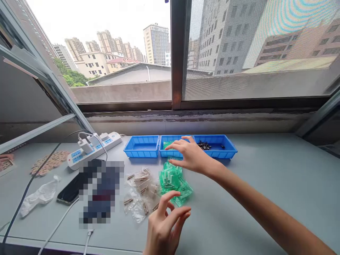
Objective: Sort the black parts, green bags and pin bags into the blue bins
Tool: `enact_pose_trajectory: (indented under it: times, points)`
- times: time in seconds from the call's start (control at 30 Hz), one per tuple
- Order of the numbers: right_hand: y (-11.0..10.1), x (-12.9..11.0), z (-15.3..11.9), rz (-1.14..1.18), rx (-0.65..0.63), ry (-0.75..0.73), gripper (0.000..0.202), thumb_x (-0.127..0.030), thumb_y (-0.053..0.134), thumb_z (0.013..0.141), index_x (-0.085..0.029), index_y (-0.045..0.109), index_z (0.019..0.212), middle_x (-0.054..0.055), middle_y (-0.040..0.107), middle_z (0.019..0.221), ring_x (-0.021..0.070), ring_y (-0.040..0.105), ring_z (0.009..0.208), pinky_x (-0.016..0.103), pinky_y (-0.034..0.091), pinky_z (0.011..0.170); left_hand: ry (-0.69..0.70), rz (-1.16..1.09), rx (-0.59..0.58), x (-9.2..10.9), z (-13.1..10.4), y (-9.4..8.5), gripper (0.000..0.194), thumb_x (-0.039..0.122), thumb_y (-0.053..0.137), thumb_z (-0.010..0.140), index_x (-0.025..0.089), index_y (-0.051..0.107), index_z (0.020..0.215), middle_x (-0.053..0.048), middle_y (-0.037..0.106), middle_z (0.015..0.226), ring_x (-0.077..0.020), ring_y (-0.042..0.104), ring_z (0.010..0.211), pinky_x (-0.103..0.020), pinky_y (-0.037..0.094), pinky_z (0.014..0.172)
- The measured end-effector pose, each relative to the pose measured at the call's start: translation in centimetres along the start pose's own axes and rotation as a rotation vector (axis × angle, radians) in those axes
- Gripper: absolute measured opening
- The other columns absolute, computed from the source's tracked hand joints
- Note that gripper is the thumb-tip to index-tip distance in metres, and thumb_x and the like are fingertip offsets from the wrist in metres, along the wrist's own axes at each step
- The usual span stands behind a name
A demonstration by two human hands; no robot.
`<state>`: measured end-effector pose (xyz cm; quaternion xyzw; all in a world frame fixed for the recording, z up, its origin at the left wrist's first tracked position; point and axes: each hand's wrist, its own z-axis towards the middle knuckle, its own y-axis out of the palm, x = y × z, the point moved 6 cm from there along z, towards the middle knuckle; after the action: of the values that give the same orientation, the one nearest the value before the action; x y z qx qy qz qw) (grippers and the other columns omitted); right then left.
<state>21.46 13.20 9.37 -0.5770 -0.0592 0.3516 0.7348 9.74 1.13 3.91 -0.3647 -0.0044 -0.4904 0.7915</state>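
My right hand is over the middle blue bin, its fingers apart and nothing visible in them. Green material shows inside that bin behind the fingers. Below it lies a pile of green plastic packets with small parts. My left hand, near the front of the table, has its fingers curved and apart, holding nothing, just below the green packets. Clear bags with metal pins lie left of the green pile. The right blue bin holds small black parts; the left blue bin shows a bare bottom.
A white power strip with plugs and cables stands at the back left. Near it lie a black phone, a blurred dark object, crumpled white plastic and brown round pieces. A window frame rises behind the table.
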Motion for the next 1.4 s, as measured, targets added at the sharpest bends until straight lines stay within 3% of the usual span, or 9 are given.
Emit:
enact_pose_trajectory:
  times: [0.13, 0.3, 0.5, 0.6, 0.77, 0.97, 1.13, 1.27, 1.4]
  points:
    - [1.8, -1.6, -1.2, 0.059, -0.243, -0.018, 0.052, -0.038, 0.075, 0.072, -0.019, 0.062, 0.118, 0.012, 0.065, 0.121, 0.0294, 0.058, 0.112, 0.049, 0.033, 0.102, 0.031, 0.018, 0.012, 0.0, 0.1, 0.0, 0.021, 0.008, 0.05, 0.091, 0.022, 0.064, 0.097, -0.008, 0.059, 0.102, -0.007, 0.058, 0.06, -0.018, 0.047, 0.047]
    - [3.4, -1.9, -1.5, 0.054, -0.331, -0.022, 0.055, -0.034, 0.08, 0.066, -0.017, 0.064, 0.115, 0.012, 0.066, 0.118, 0.0296, 0.058, 0.11, 0.043, 0.039, 0.095, 0.024, 0.008, 0.033, 0.4, 0.4, -0.3, 0.016, 0.015, 0.052, 0.091, 0.02, 0.064, 0.081, -0.007, 0.059, 0.101, -0.0074, 0.058, 0.059, -0.02, 0.051, 0.051]
    - [3.4, -1.6, -1.3, 0.026, -0.346, 0.007, 0.052, -0.026, 0.082, 0.063, -0.017, 0.061, 0.111, 0.009, 0.069, 0.107, 0.0267, 0.062, 0.1, 0.039, 0.041, 0.088, 0.004, 0.011, -0.051, 0.4, 0.3, -0.4, 0.02, 0.021, 0.053, 0.091, 0.02, 0.064, 0.074, -0.009, 0.06, 0.104, -0.0103, 0.059, 0.064, -0.023, 0.053, 0.056]
    - [2.9, -1.6, -1.3, -0.021, -0.327, 0.006, 0.035, -0.019, 0.079, 0.065, -0.018, 0.065, 0.097, 0.007, 0.069, 0.101, 0.0243, 0.064, 0.091, 0.036, 0.042, 0.083, -0.005, 0.018, -0.051, 0.4, 0.1, -0.4, 0.02, 0.02, 0.052, 0.091, 0.02, 0.065, 0.076, -0.009, 0.061, 0.104, -0.0106, 0.06, 0.064, -0.023, 0.053, 0.057]
    - [0.5, -1.1, -1.5, -0.011, -0.261, 0.057, 0.012, -0.018, 0.076, 0.07, -0.022, 0.067, 0.075, 0.002, 0.071, 0.093, 0.0212, 0.066, 0.084, 0.031, 0.044, 0.075, -0.128, 0.012, 0.07, -0.3, -0.2, -0.6, 0.019, 0.022, 0.053, 0.091, 0.021, 0.064, 0.075, -0.008, 0.06, 0.103, -0.0109, 0.059, 0.063, -0.024, 0.051, 0.055]
    - [-2.2, -0.9, -2.9, 0.268, -0.119, 0.13, 0.012, -0.028, 0.069, 0.077, -0.022, 0.066, 0.087, -0.001, 0.067, 0.069, 0.0175, 0.064, 0.065, 0.027, 0.046, 0.06, -0.175, 0.003, 0.152, -0.6, -0.1, -1.6, 0.018, 0.019, 0.056, 0.088, 0.019, 0.063, 0.071, -0.006, 0.059, 0.092, -0.0093, 0.057, 0.058, -0.021, 0.047, 0.049]
    - [1.0, -0.4, -6.0, 0.831, -0.155, 0.267, 0.028, -0.046, 0.062, 0.082, -0.02, 0.059, 0.09, -0.001, 0.063, 0.065, 0.0141, 0.061, 0.055, 0.025, 0.047, 0.05, -0.264, 0.016, 0.12, -1.2, -0.1, -1.6, 0.024, 0.027, 0.055, 0.089, 0.018, 0.065, 0.068, -0.006, 0.058, 0.091, -0.0084, 0.055, 0.056, -0.019, 0.044, 0.043]
    - [3.3, 0.1, -8.5, 0.931, -0.182, 0.369, 0.036, -0.05, 0.067, 0.077, -0.019, 0.058, 0.094, -0.003, 0.06, 0.058, 0.0157, 0.063, 0.055, 0.026, 0.047, 0.05, -0.405, 0.037, 0.116, -1.9, -0.5, -1.0, 0.028, 0.039, 0.054, 0.09, 0.019, 0.065, 0.075, -0.008, 0.058, 0.097, -0.0085, 0.054, 0.056, -0.019, 0.043, 0.04]
    - [3.4, -0.3, -9.3, 0.915, -0.121, 0.36, 0.035, -0.049, 0.068, 0.077, -0.02, 0.059, 0.095, -0.003, 0.06, 0.06, 0.0156, 0.063, 0.055, 0.026, 0.047, 0.05, -0.455, 0.032, 0.217, -1.9, -0.7, -1.1, 0.023, 0.041, 0.058, 0.088, 0.019, 0.061, 0.082, -0.007, 0.058, 0.098, -0.0072, 0.051, 0.054, -0.018, 0.041, 0.04]
